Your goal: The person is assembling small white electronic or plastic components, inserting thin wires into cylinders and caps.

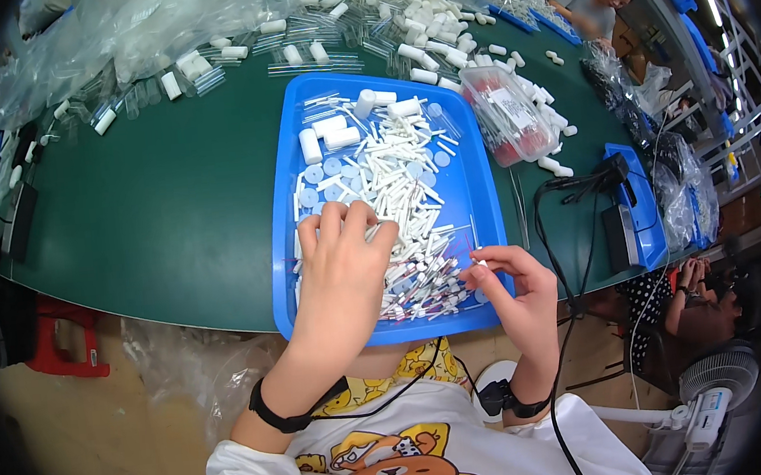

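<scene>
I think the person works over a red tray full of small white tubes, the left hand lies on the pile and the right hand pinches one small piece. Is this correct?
Not quite: the tray is blue, not red, as the head view shows. The rest holds: it is full of small white tubes, the left hand lies on the pile, and the right hand pinches one small piece.

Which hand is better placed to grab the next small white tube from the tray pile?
Left. The left hand rests fingers-down on the white tubes in the blue tray; the right hand already pinches a small piece.
</scene>
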`<state>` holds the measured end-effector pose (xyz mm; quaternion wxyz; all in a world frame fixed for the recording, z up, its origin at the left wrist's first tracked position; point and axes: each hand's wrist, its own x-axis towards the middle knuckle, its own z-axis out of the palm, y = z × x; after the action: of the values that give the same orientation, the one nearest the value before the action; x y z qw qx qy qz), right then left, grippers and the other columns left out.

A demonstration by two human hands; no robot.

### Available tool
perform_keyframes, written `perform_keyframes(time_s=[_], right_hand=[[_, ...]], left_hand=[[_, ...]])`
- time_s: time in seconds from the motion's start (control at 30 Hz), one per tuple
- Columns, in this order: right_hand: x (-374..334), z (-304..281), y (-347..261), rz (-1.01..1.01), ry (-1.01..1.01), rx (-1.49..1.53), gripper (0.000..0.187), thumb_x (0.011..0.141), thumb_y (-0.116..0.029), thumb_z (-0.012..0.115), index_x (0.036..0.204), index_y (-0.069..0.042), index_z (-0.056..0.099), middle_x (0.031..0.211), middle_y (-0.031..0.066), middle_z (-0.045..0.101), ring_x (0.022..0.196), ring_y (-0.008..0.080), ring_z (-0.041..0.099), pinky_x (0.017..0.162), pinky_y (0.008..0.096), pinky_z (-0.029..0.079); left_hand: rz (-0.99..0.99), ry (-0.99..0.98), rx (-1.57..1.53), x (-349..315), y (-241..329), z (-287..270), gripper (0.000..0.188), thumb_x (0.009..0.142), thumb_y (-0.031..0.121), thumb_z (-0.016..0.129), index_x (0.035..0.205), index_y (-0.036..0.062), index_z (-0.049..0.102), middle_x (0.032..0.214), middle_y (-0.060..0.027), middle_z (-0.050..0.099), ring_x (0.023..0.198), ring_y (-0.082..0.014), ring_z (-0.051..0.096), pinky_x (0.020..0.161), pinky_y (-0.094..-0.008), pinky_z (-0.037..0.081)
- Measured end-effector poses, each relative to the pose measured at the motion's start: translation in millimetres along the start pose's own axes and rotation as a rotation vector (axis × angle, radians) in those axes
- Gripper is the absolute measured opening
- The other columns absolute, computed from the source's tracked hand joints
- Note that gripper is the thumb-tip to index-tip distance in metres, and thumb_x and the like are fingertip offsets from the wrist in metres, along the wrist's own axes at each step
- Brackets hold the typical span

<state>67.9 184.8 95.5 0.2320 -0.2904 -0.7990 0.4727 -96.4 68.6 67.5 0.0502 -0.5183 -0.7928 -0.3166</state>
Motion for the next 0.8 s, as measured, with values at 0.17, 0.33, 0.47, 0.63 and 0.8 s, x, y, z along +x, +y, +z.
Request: perform_keyframes(time_s=[0.17,0.33,0.47,0.63,0.8], right_hand=[[-2.9,-10.4,-1.0,0.038,-0.060,0.178,0.015,0.086,0.000,0.053,0.100,0.006,0.054,0.087,0.0144,0.066,0.079,0.0151,0.063,0.071,0.0254,0.049],[-3.8,-12.8,1.0,0.022,-0.075,0.430,0.011,0.090,0.000,0.045,0.101,0.003,0.044,0.093,0.0203,0.065,0.089,0.0209,0.063,0.079,0.0307,0.049],[-7.6,-13.3,-0.2,0.044,0.021,0.550,0.014,0.091,-0.008,0.046,0.101,0.001,0.045,0.092,0.0202,0.064,0.084,0.0292,0.064,0.081,0.0363,0.049],[-14.4,-12.0,-3.1,-0.069,0.089,0.667,0.011,0.091,-0.003,0.044,0.100,0.003,0.045,0.092,0.0209,0.064,0.085,0.0258,0.065,0.078,0.0334,0.051],[-23.2,-4.8,-23.6,-0.136,0.212,0.704,0.009,0.091,-0.002,0.045,0.098,0.003,0.044,0.088,0.0218,0.064,0.079,0.0290,0.066,0.074,0.0362,0.054]], left_hand=[[0.012,-0.005,0.049,1.2,3.6,1.0,0.025,0.072,-0.001,0.060,0.094,0.0084,0.063,0.094,-0.0053,0.052,0.094,-0.0235,0.047,0.088,-0.0374,0.032],[0.114,-0.027,0.075,5.0,4.5,4.5,0.019,0.072,0.001,0.061,0.089,0.0081,0.062,0.095,-0.0046,0.052,0.094,-0.0232,0.047,0.088,-0.0370,0.032],[0.119,0.020,0.077,4.7,3.6,7.4,0.012,0.071,0.004,0.065,0.082,0.0082,0.061,0.093,-0.0030,0.055,0.093,-0.0211,0.049,0.087,-0.0351,0.032],[0.061,0.139,-0.438,-4.8,25.5,-16.7,0.009,0.074,0.006,0.066,0.081,0.0067,0.061,0.082,-0.0032,0.061,0.080,-0.0201,0.055,0.078,-0.0322,0.035],[0.026,0.132,-0.713,-19.0,50.2,-22.8,0.010,0.072,0.006,0.068,0.080,0.0070,0.062,0.075,-0.0039,0.063,0.069,-0.0194,0.058,0.072,-0.0304,0.037]])
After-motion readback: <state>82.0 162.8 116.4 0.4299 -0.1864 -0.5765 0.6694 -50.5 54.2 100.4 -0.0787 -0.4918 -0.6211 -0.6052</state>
